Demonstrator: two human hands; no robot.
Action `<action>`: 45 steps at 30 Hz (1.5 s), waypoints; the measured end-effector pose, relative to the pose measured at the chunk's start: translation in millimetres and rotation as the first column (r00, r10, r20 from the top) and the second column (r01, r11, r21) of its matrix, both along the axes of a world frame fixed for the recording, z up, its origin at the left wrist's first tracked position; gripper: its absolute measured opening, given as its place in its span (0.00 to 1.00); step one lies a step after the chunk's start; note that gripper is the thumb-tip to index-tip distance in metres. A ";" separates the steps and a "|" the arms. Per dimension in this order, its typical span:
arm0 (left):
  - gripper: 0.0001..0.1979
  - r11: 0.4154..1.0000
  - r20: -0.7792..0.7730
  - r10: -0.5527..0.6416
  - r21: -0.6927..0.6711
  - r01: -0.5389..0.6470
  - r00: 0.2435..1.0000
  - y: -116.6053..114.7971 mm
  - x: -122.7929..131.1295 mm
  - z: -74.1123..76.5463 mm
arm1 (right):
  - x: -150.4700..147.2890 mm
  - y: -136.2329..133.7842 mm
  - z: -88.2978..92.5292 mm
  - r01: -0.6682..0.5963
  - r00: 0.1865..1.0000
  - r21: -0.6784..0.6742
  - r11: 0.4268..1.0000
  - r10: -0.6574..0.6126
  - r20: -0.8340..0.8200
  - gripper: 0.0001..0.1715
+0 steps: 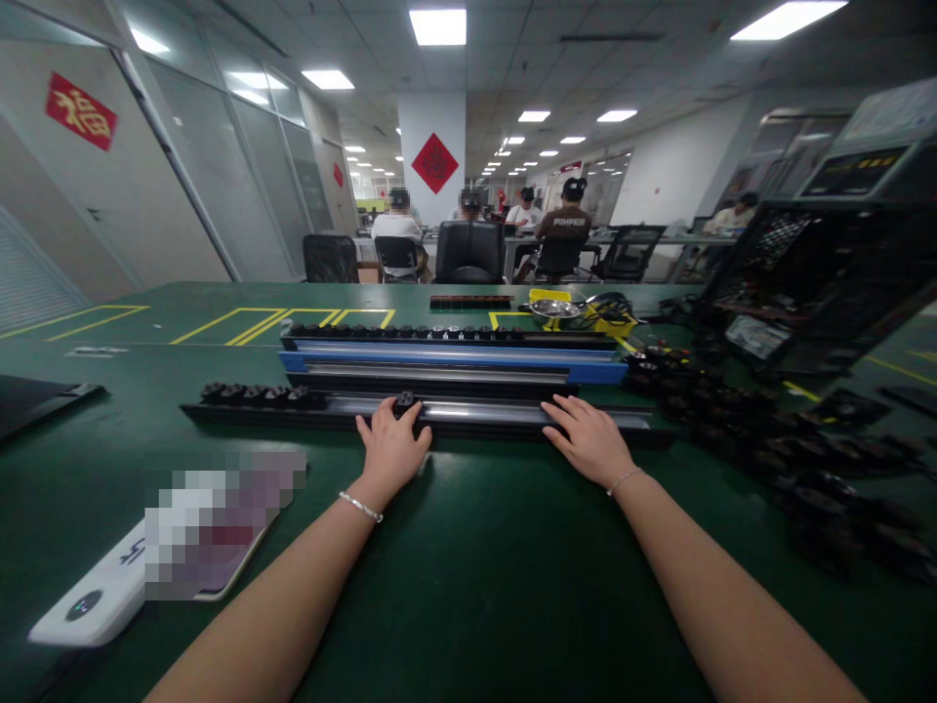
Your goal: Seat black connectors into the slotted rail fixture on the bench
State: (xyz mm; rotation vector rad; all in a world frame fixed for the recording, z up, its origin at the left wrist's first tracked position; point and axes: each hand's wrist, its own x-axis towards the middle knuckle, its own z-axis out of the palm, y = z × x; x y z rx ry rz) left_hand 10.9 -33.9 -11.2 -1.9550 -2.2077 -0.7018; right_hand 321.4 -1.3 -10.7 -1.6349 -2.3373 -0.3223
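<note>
A long black rail (pixel 483 414) with a silver channel lies across the green table (pixel 468 586) in front of me. My left hand (pixel 390 444) is closed on a small black part (pixel 405 401) sitting on the rail's channel. My right hand (pixel 586 435) rests on the rail's near edge further right, fingers stretched out flat, holding nothing. Several black parts (pixel 253 394) sit in a row at the rail's left end. Behind it lie a blue rail (pixel 454 358) and another black rail carrying a row of parts (pixel 410 332).
A heap of loose black parts (pixel 791 449) spreads over the table's right side, beside a black wire crate (pixel 812 283). A white device (pixel 95 605) lies at the near left. A metal bowl (pixel 554 310) stands at the back. People sit at desks beyond.
</note>
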 end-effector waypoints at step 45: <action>0.22 0.995 -0.039 -0.096 -0.012 0.096 0.995 -4.5 4.6 1.0 | -0.2 -0.3 1.1 -0.003 1.000 -0.008 1.000 0.003 0.004 0.31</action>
